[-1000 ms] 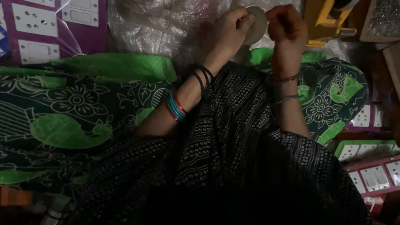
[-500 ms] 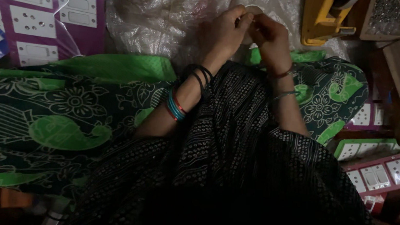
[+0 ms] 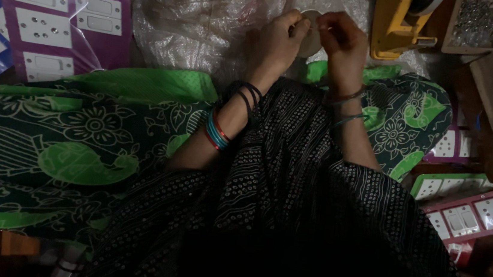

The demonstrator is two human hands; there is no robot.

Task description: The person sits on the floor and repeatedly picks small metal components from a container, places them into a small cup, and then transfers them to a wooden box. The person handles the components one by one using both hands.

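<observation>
Both hands raised together over the crinkled plastic sheet [image 3: 197, 25], just beyond the lap in green-patterned cloth [image 3: 76, 152] — left hand [image 3: 277, 42] and right hand [image 3: 341, 42] each pinched onto the same small pale round part [image 3: 311, 27], fingertips nearly meeting, the part held between them with most of it hidden. Step in hand looks like a fine fitting or assembly on that part, though what exactly is pinched is too small to tell — any next move calls for a steady two-handed grip. Packaged white switch plates [image 3: 40, 28] lie at left, a yellow tool [image 3: 393, 20] just beside the right hand.
</observation>
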